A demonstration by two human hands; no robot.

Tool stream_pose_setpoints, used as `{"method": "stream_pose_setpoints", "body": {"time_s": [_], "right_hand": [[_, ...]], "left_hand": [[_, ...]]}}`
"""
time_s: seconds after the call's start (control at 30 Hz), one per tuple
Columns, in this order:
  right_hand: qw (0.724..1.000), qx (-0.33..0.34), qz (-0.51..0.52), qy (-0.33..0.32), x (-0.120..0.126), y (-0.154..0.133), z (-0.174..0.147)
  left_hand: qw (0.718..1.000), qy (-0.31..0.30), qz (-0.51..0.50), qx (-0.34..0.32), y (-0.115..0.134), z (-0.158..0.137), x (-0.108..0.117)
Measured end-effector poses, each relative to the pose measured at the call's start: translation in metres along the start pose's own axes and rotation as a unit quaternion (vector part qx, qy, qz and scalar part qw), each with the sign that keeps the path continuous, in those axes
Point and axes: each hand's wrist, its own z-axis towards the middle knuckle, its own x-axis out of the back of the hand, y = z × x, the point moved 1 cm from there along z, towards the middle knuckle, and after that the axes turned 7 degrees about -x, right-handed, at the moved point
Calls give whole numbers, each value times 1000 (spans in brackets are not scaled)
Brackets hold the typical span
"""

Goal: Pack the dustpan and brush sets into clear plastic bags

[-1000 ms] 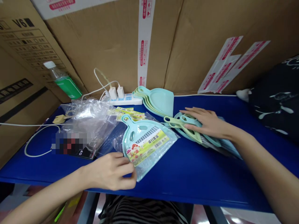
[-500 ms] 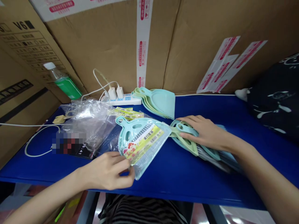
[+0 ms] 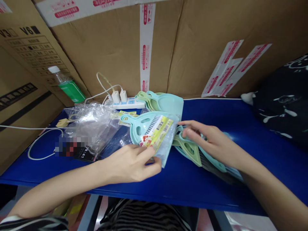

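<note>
Turquoise bagged dustpan [image 3: 154, 130] is pinched by left hand [image 3: 137, 162]; right hand [image 3: 207, 138] is spread over brushes [image 3: 195, 158].

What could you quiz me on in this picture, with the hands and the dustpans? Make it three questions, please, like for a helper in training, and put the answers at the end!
1. True or false: the left hand is holding a dustpan set in a clear bag.

2. Pick one: what colour is the cap on the bottle with the green label?
A) red
B) white
C) black

3. Fill in the gap: the right hand is at a pile of ____ with green and blue handles.

Key:
1. True.
2. B, white.
3. Brushes.
</note>
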Motion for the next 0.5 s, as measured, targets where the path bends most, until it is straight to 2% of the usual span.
{"method": "stream_pose_setpoints", "body": {"time_s": [0.07,0.27,0.4,0.5], "right_hand": [[996,-4,86,-33,-6,-9,-4],[968,-27,243,-51,-15,-6,-4],[943,-49,329,-1,-13,-1,2],[932,-76,351,55,-3,4,8]], "left_hand": [[1000,24,12,-8,0,12,-6],[997,60,39,-7,-7,43,-27],[996,68,44,-20,-18,58,-43],[997,63,42,-34,-30,69,-54]]}}
